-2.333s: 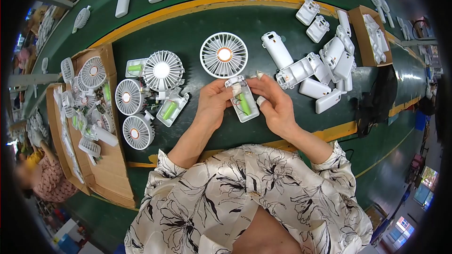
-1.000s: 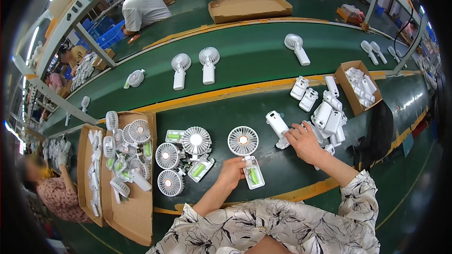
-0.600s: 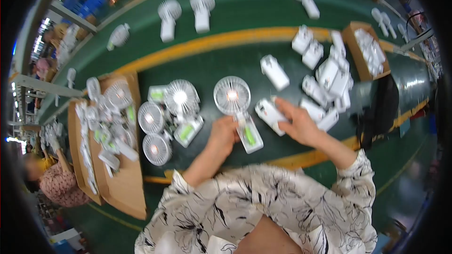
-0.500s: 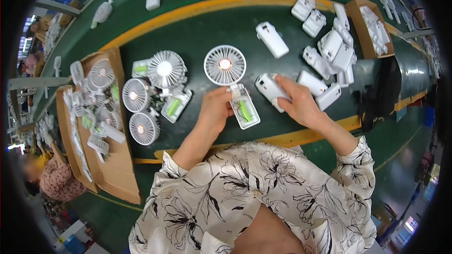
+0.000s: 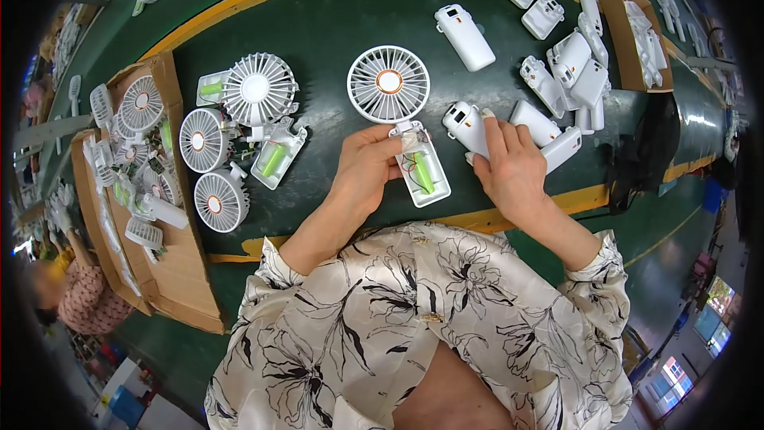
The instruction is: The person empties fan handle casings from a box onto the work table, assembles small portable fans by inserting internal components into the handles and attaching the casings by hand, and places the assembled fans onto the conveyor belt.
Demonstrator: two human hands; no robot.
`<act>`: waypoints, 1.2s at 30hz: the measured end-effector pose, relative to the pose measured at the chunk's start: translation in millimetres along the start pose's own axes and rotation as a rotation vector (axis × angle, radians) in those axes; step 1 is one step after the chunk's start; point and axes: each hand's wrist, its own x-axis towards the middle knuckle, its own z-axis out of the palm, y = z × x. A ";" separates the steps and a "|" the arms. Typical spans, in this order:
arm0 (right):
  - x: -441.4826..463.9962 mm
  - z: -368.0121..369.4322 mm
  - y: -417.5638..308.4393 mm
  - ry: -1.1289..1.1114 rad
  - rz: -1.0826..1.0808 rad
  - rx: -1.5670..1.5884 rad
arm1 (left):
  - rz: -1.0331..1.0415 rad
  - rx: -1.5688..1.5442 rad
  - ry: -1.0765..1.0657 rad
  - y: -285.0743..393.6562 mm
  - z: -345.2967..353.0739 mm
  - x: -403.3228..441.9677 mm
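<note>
A white fan with an orange-ringed hub [image 5: 388, 82] lies on the green table, its opened handle [image 5: 424, 171] towards me with a green battery and thin wires inside. My left hand [image 5: 363, 169] grips the top of that handle, fingertips closed at the fan's neck. To the right, my right hand [image 5: 513, 166] has its fingers around a white handle cover [image 5: 468, 129], which lies close beside the open handle without touching it. Another white cover [image 5: 465, 38] lies farther back, unheld.
Several fans [image 5: 203, 140] lie left of my hands, beside a cardboard box [image 5: 187, 271] of fans. At right are a pile of white covers [image 5: 570, 60], a small carton [image 5: 611, 40] and a black cloth [image 5: 654, 143]. A person [image 5: 91, 295] is at far left.
From reaching towards the pile, my right hand has come back with a cover, nearer the open handle. My left hand has stayed on the fan's handle. The camera view has tilted down.
</note>
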 end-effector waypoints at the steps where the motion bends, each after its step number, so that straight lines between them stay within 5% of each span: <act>1: 2.5 -1.9 -0.5 -0.003 0.016 0.011 | 0.002 -0.005 -0.003 -0.2 0.2 0.6; 12: 16.9 -38.9 -37.8 -0.047 0.027 0.356 | -0.010 -0.252 0.007 -1.0 -0.1 -0.1; 36: 20.6 1.9 -9.9 0.025 0.084 0.154 | -0.069 -0.045 0.002 -2.0 -2.9 -0.5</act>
